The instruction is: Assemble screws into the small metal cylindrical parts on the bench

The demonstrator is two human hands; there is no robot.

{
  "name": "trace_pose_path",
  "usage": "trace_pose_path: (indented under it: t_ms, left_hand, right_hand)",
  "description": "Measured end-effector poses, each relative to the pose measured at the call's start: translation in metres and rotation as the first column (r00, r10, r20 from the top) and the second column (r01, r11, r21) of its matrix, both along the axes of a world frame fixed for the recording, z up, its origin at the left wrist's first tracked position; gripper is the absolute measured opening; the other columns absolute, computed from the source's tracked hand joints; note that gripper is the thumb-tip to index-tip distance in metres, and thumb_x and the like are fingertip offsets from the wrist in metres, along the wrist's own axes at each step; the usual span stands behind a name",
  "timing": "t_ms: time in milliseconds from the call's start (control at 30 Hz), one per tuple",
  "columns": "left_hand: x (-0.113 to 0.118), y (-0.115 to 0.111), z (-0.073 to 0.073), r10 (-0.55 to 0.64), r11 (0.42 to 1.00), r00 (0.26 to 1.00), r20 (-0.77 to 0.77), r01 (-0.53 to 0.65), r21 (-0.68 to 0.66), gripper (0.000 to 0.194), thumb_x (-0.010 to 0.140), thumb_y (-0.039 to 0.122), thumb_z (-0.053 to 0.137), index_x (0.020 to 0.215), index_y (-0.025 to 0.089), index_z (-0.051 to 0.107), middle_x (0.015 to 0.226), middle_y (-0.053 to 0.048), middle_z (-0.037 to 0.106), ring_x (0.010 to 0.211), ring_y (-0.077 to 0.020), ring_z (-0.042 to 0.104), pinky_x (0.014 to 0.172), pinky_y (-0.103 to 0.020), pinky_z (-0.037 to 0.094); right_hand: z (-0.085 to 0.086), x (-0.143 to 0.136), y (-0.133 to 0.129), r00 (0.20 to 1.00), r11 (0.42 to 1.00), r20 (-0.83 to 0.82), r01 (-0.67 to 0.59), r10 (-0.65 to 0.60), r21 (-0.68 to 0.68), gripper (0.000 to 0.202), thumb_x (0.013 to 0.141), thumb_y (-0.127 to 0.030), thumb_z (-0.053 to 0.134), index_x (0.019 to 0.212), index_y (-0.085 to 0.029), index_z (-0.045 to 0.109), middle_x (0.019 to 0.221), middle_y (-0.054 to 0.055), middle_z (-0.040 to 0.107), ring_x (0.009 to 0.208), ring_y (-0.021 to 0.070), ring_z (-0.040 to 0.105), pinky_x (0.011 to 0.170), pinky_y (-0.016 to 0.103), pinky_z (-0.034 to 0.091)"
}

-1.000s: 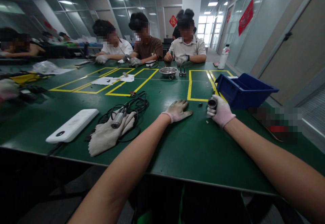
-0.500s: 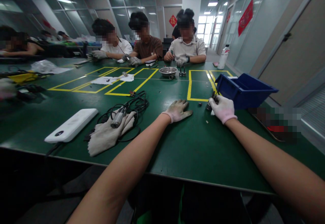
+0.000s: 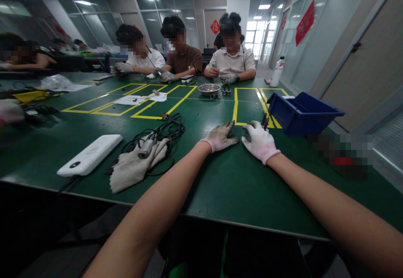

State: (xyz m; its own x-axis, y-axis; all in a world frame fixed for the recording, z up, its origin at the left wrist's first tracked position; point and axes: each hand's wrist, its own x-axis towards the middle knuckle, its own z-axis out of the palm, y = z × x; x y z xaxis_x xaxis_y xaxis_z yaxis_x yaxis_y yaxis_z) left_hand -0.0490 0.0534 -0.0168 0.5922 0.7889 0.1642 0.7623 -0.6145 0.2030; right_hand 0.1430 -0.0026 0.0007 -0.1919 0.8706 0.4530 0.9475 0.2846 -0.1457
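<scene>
My left hand (image 3: 221,137), in a pale glove with dirty fingers, rests on the green table (image 3: 208,185) with its fingers spread and nothing in it. To its right, my right hand (image 3: 258,141), in a white glove with a pink cuff, lies low over the table, fingers apart. Just beyond the right hand's knuckles stands a dark metal part (image 3: 265,120), partly hidden by the glove. Whatever lies under the right palm is hidden.
A blue bin (image 3: 302,116) stands right of my right hand. To the left lie a cloth (image 3: 127,173), a metal cylinder (image 3: 146,147), coiled black cables and a white power bank (image 3: 90,155). A metal bowl (image 3: 208,89) sits farther back, near people seated across the table.
My right hand has moved left, nearer my left hand, and its fingers have spread. The dark part it was at now stands behind its knuckles. My left hand has barely moved.
</scene>
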Motion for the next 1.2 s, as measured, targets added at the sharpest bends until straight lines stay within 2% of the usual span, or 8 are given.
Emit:
trace_pose_path:
  t_ms: [133,200,300,600,700,867,1033,1200]
  left_hand:
    - [-0.007,0.003,0.003,0.045,0.996,0.994,0.095,-0.037,-0.078,0.092,0.077,0.062,0.047,0.147,0.021,0.004,0.152,-0.008,0.018,0.135,-0.0252,0.028,0.107,-0.031,0.027]
    - [-0.013,0.006,0.004,0.091,0.992,0.990,0.103,-0.080,-0.099,0.098,0.075,0.063,0.049,0.147,0.019,0.000,0.152,-0.009,0.017,0.136,-0.0240,0.026,0.107,-0.030,0.027]
    - [-0.022,0.010,0.003,0.115,0.991,0.991,0.064,-0.110,-0.074,0.099,0.073,0.067,0.047,0.147,0.015,0.006,0.152,-0.011,0.015,0.138,-0.0245,0.020,0.110,-0.031,0.022]
    - [-0.015,0.008,-0.002,0.018,1.000,0.993,-0.119,-0.016,0.015,0.081,0.081,0.070,0.028,0.140,0.015,0.032,0.147,-0.014,0.030,0.134,-0.0329,0.025,0.107,-0.047,0.019]
    - [-0.015,0.008,-0.003,0.022,1.000,0.994,-0.109,-0.021,0.012,0.081,0.081,0.071,0.027,0.141,0.015,0.032,0.147,-0.014,0.029,0.134,-0.0326,0.025,0.107,-0.047,0.019]
    - [-0.019,0.011,-0.003,0.075,0.997,0.996,-0.038,-0.075,-0.015,0.090,0.078,0.071,0.034,0.145,0.013,0.018,0.149,-0.014,0.024,0.136,-0.0293,0.023,0.109,-0.040,0.019]
    - [-0.021,0.013,-0.004,0.109,0.994,0.993,-0.046,-0.110,-0.017,0.088,0.078,0.070,0.035,0.144,0.013,0.024,0.148,-0.014,0.028,0.136,-0.0314,0.024,0.109,-0.042,0.019]
    - [-0.016,0.011,-0.006,0.096,0.994,0.995,-0.011,-0.096,0.048,0.085,0.079,0.068,0.037,0.143,0.013,0.027,0.147,-0.014,0.029,0.135,-0.0318,0.025,0.108,-0.042,0.022]
  right_hand:
    - [-0.011,-0.012,0.008,0.992,0.987,0.090,0.104,-0.093,-0.123,0.047,0.086,-0.042,0.045,0.128,-0.022,0.044,0.135,0.012,0.036,0.104,0.0269,0.053,0.079,0.035,0.046]
    - [-0.012,-0.014,0.014,0.984,0.970,0.106,0.161,-0.144,-0.180,0.050,0.087,-0.046,0.041,0.131,-0.021,0.041,0.132,0.015,0.039,0.104,0.0289,0.053,0.078,0.038,0.046]
    - [-0.012,-0.014,0.020,0.977,0.944,0.129,0.199,-0.170,-0.263,0.051,0.088,-0.048,0.035,0.130,-0.019,0.042,0.117,0.016,0.049,0.097,0.0296,0.056,0.076,0.041,0.047]
    - [-0.015,-0.005,0.026,0.997,0.971,0.049,0.072,-0.063,-0.228,0.035,0.090,-0.024,0.036,0.119,-0.025,0.056,0.111,0.009,0.058,0.097,0.0212,0.058,0.083,0.032,0.044]
    - [-0.018,-0.003,0.029,0.999,0.977,0.011,0.049,-0.048,-0.210,0.034,0.089,-0.023,0.039,0.117,-0.025,0.059,0.110,0.008,0.059,0.099,0.0200,0.057,0.086,0.030,0.042]
    - [-0.018,-0.003,0.028,0.999,0.983,-0.017,0.030,-0.034,-0.179,0.031,0.089,-0.026,0.043,0.114,-0.024,0.061,0.107,0.008,0.060,0.096,0.0209,0.057,0.084,0.031,0.043]
    - [-0.015,-0.003,0.025,0.999,0.986,-0.038,-0.033,0.027,-0.165,0.028,0.087,-0.029,0.048,0.110,-0.024,0.063,0.105,0.008,0.060,0.093,0.0210,0.058,0.081,0.031,0.045]
    - [-0.018,-0.001,0.029,0.991,0.980,-0.086,-0.117,0.105,-0.160,0.025,0.085,-0.027,0.052,0.106,-0.022,0.064,0.104,0.007,0.060,0.093,0.0187,0.058,0.083,0.029,0.044]
